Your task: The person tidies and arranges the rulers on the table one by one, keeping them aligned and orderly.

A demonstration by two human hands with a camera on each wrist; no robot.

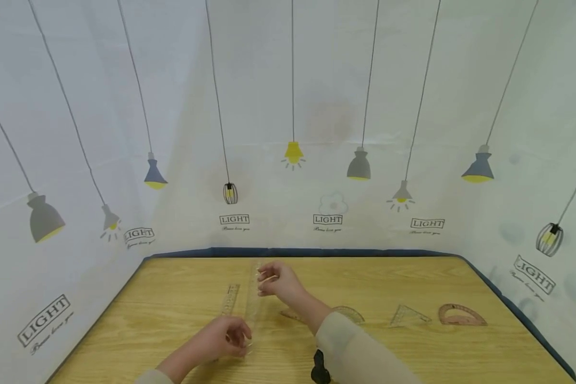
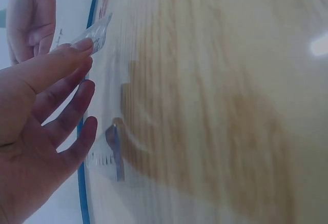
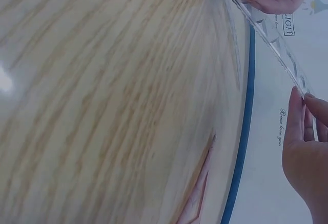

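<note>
A long clear plastic ruler (image 1: 253, 312) is stretched between both hands above the table, its surface so transparent that its outline is faint. My left hand (image 1: 223, 338) pinches its near end between thumb and fingers. The far end is pinched by my right hand (image 1: 282, 282). In the right wrist view the ruler (image 3: 277, 47) runs slanted from one hand to the other, lifted off the wood. Just left of it, a shorter clear ruler (image 1: 229, 300) lies on the table, partly behind the left hand.
On the wooden table (image 1: 173, 282), right of the hands, lie a clear protractor (image 1: 352, 313), a clear set square (image 1: 405, 316) and a reddish protractor (image 1: 462, 316). Another reddish piece (image 1: 290, 316) is partly hidden by the right forearm. Lamp-printed white cloth (image 1: 269, 106) surrounds the table.
</note>
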